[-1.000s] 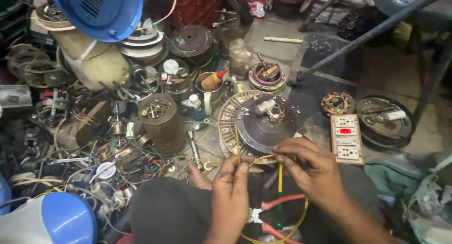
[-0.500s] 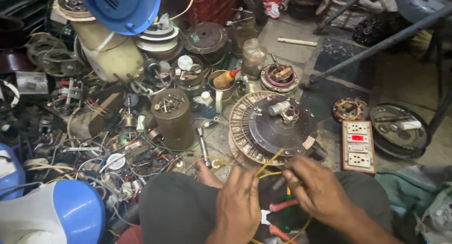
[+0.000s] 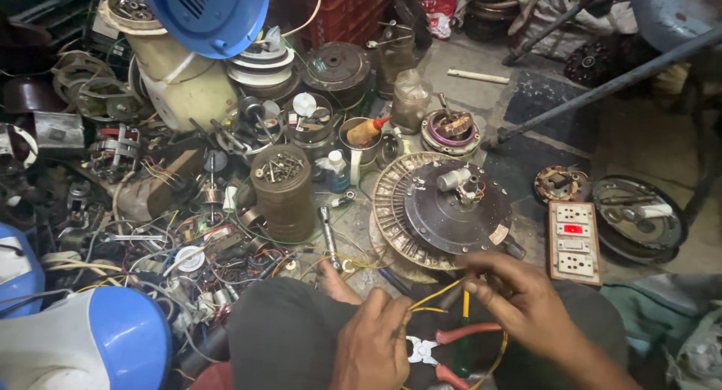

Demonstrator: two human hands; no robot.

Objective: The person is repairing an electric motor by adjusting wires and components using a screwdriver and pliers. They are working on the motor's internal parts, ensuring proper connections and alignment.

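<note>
While a yellow wire (image 3: 432, 296) runs taut between my two hands, I sit cross-legged on the floor of a crowded repair shop, working just above my lap. My left hand (image 3: 374, 337) pinches the near end of the wire, fingers curled shut on it. My right hand (image 3: 519, 292) grips the far end between thumb and fingertips, close to the edge of the big fan motor (image 3: 447, 209). More of the same yellow wire loops down and around under my right wrist. Between my hands, resting on my dark trousers, lie red-handled pliers (image 3: 444, 349) and a green-and-yellow screwdriver (image 3: 465, 322), neither one touched.

Just beyond my right hand stands the fan motor, a dark round plate with a ring of pale slotted metal around it and a short shaft at its middle. To its right, a white switchboard (image 3: 573, 242) with sockets and a lit red indicator lies flat on the concrete, and past that a round dark cover (image 3: 639, 218). Left of the motor stands a tall brown tin (image 3: 283, 193) full of screws, with a metal wrench (image 3: 329, 236) lying between the two. A small bottle with a red nozzle (image 3: 366, 130) sits in a cup further back. Tangled wires and small parts (image 3: 173, 254) cover the ground to my left, below a blue fan housing (image 3: 207, 14) at the top and another blue-and-white housing (image 3: 90, 345) at the near left corner.
</note>
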